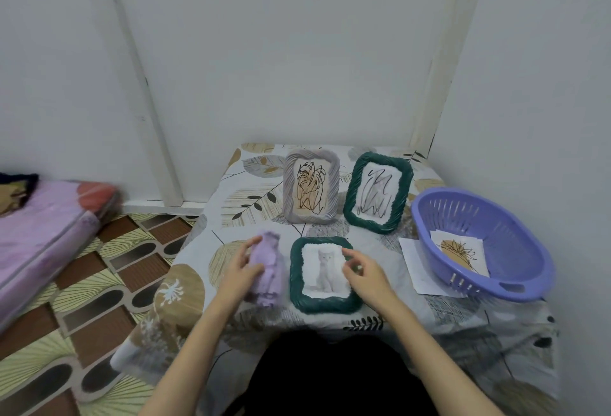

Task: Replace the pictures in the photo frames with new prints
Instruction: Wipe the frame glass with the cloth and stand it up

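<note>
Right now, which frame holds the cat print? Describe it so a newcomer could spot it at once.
Start at the leaf-patterned table in the room's corner and look at the near row, just left of the purple basket. The cat frame lies flat between the person's hands. It is dark green like the frame behind it, but that one shows a scribble drawing, while this one shows a pale seated cat.

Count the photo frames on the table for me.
4. A grey rope-edged frame and a green rope-edged frame stand at the back, a green cat-picture frame lies in front, and a blurred lilac frame is in the left hand.
</note>
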Tool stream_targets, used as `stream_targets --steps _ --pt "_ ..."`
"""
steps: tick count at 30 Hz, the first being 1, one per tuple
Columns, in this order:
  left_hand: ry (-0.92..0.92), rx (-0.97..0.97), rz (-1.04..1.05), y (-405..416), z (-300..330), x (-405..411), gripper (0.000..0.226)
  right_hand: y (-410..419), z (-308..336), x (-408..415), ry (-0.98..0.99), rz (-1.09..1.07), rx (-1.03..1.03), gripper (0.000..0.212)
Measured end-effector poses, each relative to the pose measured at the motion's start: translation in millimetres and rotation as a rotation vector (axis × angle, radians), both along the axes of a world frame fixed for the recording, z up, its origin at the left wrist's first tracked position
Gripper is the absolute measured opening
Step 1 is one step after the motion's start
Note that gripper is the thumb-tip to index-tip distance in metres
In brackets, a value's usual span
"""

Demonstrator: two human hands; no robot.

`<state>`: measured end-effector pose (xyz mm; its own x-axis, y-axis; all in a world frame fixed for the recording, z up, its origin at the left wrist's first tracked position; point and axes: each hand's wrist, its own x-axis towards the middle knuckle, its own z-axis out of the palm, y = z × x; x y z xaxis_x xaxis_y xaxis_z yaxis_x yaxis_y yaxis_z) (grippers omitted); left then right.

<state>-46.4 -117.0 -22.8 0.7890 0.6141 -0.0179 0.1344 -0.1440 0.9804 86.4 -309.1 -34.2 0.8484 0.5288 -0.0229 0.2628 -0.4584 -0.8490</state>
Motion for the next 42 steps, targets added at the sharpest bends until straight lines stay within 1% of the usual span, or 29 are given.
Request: stream_targets --steps 1,2,3,4,5,6,8,9,10,11,12,14,16,17,19,20,22,24,26,28,31,33,35,39,42 --pt "0.08 0.124 0.023 12.4 -3.1 -6.9 0.05 -4.2 -6.4 4.6 -0.125 -0.04 -0.151 0.042" --pt "0.216 0.324 0.035 23.4 -10.0 -12.3 0.049 -7.6 -11.8 6.9 -0.224 -0.077 -0.305 0.041" --pt "0.384 0.534 0.022 31.8 -18.7 -17.3 0.047 -10.3 -16.5 7.0 -0.289 -0.108 -0.426 0.041" --pt "0.547 0.69 -0.001 36.2 -26.8 -21.3 0.045 -11.1 -19.8 5.6 -0.325 -0.127 -0.507 0.04" --pt "0.665 0.758 -0.024 37.9 -34.6 -24.0 0.046 -10.7 -22.5 3.5 -0.344 -0.135 -0.552 0.041" --pt "0.735 0.792 -0.033 38.0 -39.9 -24.9 0.046 -9.2 -25.6 1.3 -0.358 -0.132 -0.575 0.042" --pt "0.758 0.855 -0.011 34.4 -35.3 -22.1 0.045 -5.3 -30.1 -1.3 -0.389 -0.134 -0.6 0.045" --pt "0.732 0.907 0.021 31.1 -31.1 -17.4 0.044 -3.9 -31.2 -1.7 -0.394 -0.148 -0.601 0.045" --pt "0.679 0.966 0.054 26.5 -26.5 -11.2 0.044 -3.1 -30.5 -1.9 -0.386 -0.161 -0.584 0.044" --pt "0.586 0.98 0.074 19.6 -23.2 -2.6 0.045 -1.9 -29.9 -1.1 -0.356 -0.178 -0.55 0.043" --pt "0.494 0.963 0.057 10.4 -18.3 6.4 0.049 -0.7 -30.0 1.1 -0.301 -0.196 -0.499 0.042" --pt "0.408 0.772 -0.055 -13.1 -12.9 23.4 0.051 1.0 -27.4 5.0 -0.166 -0.23 -0.362 0.037" --pt "0.435 0.541 -0.174 -30.6 -14.1 37.2 0.052 1.7 -23.5 8.7 -0.015 -0.258 -0.201 0.031" --pt "0.446 0.432 -0.198 -35.8 -16.4 41.4 0.057 1.5 -20.0 9.7 0.102 -0.277 -0.085 0.03" --pt "0.364 0.255 -0.168 -41.1 -19.4 47.7 0.065 0.8 -14.9 8.3 0.384 -0.284 0.219 0.03" --pt "0.293 0.185 -0.131 -42.9 -18.2 48.6 0.066 -0.7 -13.8 6.7 0.482 -0.27 0.363 0.029" --pt "0.127 0.001 -0.051 -44.7 -12.6 46.0 0.07 -5.1 -13.7 4.1 0.546 -0.236 0.529 0.028" --pt "-0.005 -0.129 -0.026 -42.9 -5.7 41.1 0.075 -9.3 -12.2 1.7 0.556 -0.186 0.622 0.027" --pt "-0.095 -0.219 -0.047 -35.3 -0.1 36.1 0.078 -10.8 -5.3 -1.3 0.536 -0.116 0.669 0.03" --pt "-0.14 -0.266 -0.071 -27.1 8.8 30.1 0.075 -8.5 6.8 -2.3 0.505 -0.035 0.673 0.036" --pt "-0.226 -0.248 -0.08 -12.0 19.3 21.9 0.075 2.1 26.9 0.2 0.478 0.113 0.65 0.054" --pt "-0.275 -0.244 -0.079 -0.7 26.7 16.4 0.076 14.3 38.8 2.2 0.5 0.196 0.626 0.063" --pt "-0.296 -0.254 -0.093 11.5 32.8 12.1 0.078 29.9 47.0 5.0 0.51 0.251 0.611 0.062" --pt "-0.345 -0.204 -0.122 33.7 46.0 5.5 0.077 68.0 62.8 7.7 0.492 0.337 0.605 0.056" --pt "-0.365 -0.186 -0.12 54.7 49.3 2.8 0.078 100.4 72.0 14.5 0.477 0.365 0.595 0.055"
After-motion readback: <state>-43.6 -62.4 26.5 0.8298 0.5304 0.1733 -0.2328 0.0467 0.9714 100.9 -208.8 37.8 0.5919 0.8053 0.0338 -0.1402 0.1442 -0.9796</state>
